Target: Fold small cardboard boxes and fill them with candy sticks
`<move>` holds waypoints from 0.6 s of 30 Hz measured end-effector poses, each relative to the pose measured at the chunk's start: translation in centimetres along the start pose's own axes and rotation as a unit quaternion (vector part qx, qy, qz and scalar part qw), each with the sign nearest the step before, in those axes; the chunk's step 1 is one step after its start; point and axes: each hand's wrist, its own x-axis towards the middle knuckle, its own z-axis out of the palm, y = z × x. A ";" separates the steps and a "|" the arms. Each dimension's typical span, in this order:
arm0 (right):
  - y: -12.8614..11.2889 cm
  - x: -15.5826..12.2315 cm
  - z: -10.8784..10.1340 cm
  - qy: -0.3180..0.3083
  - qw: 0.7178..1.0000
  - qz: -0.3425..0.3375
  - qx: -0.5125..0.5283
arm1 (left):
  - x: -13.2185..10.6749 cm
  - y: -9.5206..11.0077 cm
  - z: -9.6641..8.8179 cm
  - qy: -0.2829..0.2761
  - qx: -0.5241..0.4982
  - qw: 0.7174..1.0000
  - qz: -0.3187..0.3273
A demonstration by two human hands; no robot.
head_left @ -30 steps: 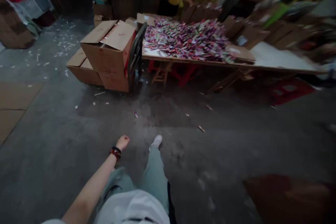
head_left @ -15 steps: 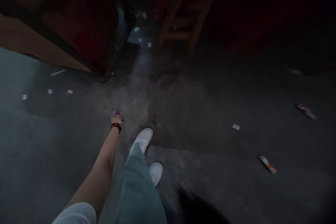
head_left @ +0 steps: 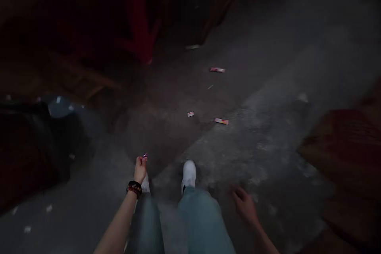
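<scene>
My left hand [head_left: 140,170], with dark beaded bands at the wrist, is closed on a small pink and purple wrapper [head_left: 145,156]. It hangs above the floor by my left shoe. On the right, my right hand [head_left: 244,204] is low beside my knee, a little blurred, its fingers loosely apart and nothing visible in them. Ahead on the grey floor [head_left: 166,135] lie a small white and red packet [head_left: 190,114], a pink and yellow wrapper [head_left: 221,121] and a reddish wrapper [head_left: 217,70]. Neither hand touches these.
A red plastic stool leg [head_left: 144,43] and wooden furniture [head_left: 98,87] stand at the upper left. Brown sacks or cartons with red print [head_left: 354,139], blurred, are at the right. A pale scrap [head_left: 193,47] and several white bits litter the dim floor.
My view has swung to the right. My left hand has lifted from the floor with the wrapper in it, and my right hand has come into view. Both feet now point forward.
</scene>
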 end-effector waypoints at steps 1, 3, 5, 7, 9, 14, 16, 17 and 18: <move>-1.9 3.6 -1.6 0.026 0.999 -0.019 -0.027 | -0.9 5.1 0.6 -0.011 0.019 0.999 0.049; -5.3 11.8 -4.2 0.063 0.997 -0.021 -0.046 | -0.9 15.5 2.3 -0.035 0.074 0.987 0.139; -7.8 19.6 -5.7 0.064 0.996 -0.009 -0.059 | 1.2 25.8 4.2 -0.054 0.141 0.967 0.207; -8.9 26.1 -6.1 0.044 0.995 -0.004 -0.085 | 4.4 35.7 6.4 -0.051 0.208 0.942 0.258; -8.9 31.7 -5.7 0.021 0.993 -0.013 -0.116 | 8.4 45.3 9.3 -0.032 0.256 0.916 0.307; -5.7 44.0 -4.0 0.004 0.983 -0.066 -0.173 | 19.1 66.0 19.9 0.035 0.286 0.854 0.434; -4.0 47.9 -3.6 -0.007 0.976 -0.093 -0.199 | 22.9 71.7 23.9 0.059 0.276 0.837 0.469; -3.1 49.4 -3.4 -0.017 0.970 -0.112 -0.215 | 24.6 73.7 25.5 0.069 0.271 0.833 0.478; -2.1 50.4 -3.3 -0.030 0.964 -0.136 -0.227 | 26.1 75.2 26.7 0.076 0.268 0.831 0.482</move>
